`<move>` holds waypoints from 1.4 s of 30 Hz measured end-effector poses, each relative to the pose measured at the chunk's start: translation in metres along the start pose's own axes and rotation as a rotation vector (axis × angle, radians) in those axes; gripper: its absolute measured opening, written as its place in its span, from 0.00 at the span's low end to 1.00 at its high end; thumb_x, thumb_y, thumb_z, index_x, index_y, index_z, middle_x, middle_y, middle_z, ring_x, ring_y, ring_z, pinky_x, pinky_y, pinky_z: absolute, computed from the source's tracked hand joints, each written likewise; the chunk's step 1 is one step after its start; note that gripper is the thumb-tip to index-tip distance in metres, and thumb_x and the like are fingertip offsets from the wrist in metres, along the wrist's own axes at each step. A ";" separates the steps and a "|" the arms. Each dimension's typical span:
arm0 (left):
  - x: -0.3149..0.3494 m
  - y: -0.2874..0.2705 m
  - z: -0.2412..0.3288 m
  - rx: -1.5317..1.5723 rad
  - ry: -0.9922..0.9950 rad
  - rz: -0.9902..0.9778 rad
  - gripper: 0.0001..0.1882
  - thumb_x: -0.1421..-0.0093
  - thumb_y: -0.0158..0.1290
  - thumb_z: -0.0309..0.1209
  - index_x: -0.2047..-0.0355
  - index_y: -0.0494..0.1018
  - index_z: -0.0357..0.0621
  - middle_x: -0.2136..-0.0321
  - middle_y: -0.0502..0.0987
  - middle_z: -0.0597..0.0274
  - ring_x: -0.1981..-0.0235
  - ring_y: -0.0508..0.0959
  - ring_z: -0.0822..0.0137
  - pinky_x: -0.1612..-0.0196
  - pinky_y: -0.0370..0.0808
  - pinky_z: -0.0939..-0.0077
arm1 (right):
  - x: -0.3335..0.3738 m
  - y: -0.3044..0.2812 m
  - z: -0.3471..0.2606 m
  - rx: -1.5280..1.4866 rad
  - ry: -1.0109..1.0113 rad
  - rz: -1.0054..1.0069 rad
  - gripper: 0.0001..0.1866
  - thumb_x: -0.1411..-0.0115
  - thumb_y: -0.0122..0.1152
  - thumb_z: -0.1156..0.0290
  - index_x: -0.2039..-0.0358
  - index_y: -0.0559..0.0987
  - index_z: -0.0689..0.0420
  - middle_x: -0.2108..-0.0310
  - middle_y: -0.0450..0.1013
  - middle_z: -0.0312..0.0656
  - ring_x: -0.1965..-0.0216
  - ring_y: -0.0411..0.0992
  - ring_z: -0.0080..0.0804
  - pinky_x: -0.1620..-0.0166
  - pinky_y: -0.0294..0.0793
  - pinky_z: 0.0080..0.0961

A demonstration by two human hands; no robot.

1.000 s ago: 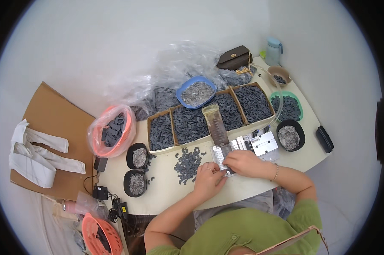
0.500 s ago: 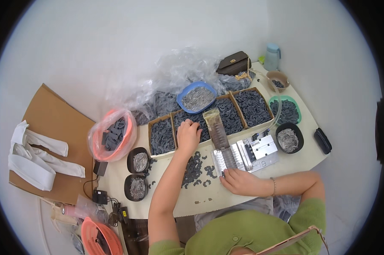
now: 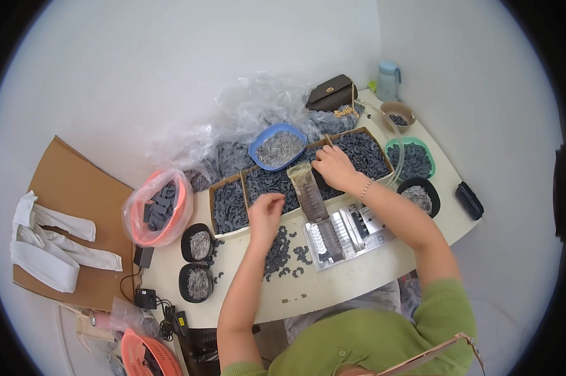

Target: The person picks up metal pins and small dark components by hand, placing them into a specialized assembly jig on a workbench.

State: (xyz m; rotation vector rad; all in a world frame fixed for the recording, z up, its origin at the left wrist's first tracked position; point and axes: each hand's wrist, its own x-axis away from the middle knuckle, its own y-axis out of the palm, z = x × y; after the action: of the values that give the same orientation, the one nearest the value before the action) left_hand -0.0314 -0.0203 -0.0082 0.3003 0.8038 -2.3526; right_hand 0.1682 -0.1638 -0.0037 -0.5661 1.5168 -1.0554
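- Worktop (image 3: 239, 304), cream, set against pale walls (image 3: 232, 44); front edge curved in this view.
- Dark grey parts (image 3: 275, 258), small: a loose heap on the worktop, more filling the divided cardboard tray (image 3: 231, 234) behind it.
- Left hand (image 3: 266, 216), at the tray's front edge; fingers bent together, whether grasping a part cannot be told.
- Right hand (image 3: 336, 170), over the tray, beside its right-hand divider; fingers curled down to the parts, grip cannot be told.
- Metal fixture (image 3: 343, 220), silver, on the worktop before the tray; clear chute (image 3: 305, 187) rising from it between the hands.
- Blue basin (image 3: 256, 156) of metal pins, at the tray's rear edge.
- Green bowl (image 3: 431, 155) of dark parts, right.
- Brown handbag (image 3: 330, 94), rear; pale blue bottle (image 3: 388, 83), rear right corner.
- Black case (image 3: 469, 202), right edge.
- Orange basket (image 3: 184, 210), bag-lined, left.
- Cardboard sheet (image 3: 76, 172), far left, white cloth (image 3: 54, 266) lying on it.
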 end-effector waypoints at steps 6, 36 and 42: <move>0.072 0.021 0.044 0.071 -0.215 -0.327 0.05 0.48 0.61 0.24 0.70 0.77 0.39 0.75 0.76 0.60 0.74 0.76 0.70 0.69 0.73 0.79 | -0.008 -0.003 0.000 -0.036 0.038 0.014 0.06 0.51 0.57 0.75 0.71 0.80 0.55 0.70 0.72 0.40 0.60 0.70 0.38 0.59 0.70 0.33; 0.061 0.005 0.012 -0.485 0.319 -0.149 0.04 0.50 0.58 0.23 0.73 0.75 0.39 0.72 0.72 0.57 0.68 0.73 0.54 0.64 0.71 0.64 | 0.113 -0.049 -0.097 -0.382 -0.260 -0.118 0.12 0.52 0.62 0.69 0.65 0.78 0.56 0.71 0.68 0.36 0.67 0.68 0.32 0.65 0.69 0.29; 0.083 0.021 0.038 -0.351 0.407 -0.158 0.04 0.49 0.58 0.24 0.73 0.73 0.41 0.73 0.72 0.59 0.71 0.74 0.58 0.69 0.72 0.67 | 0.111 -0.080 -0.094 -0.387 -0.289 -0.076 0.15 0.50 0.65 0.67 0.62 0.79 0.58 0.66 0.72 0.38 0.61 0.71 0.34 0.61 0.72 0.29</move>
State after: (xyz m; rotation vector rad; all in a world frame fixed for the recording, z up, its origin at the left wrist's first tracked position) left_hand -0.0833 -0.0978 -0.0208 0.5926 1.4593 -2.2655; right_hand 0.0365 -0.2645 0.0021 -1.0082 1.4540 -0.6987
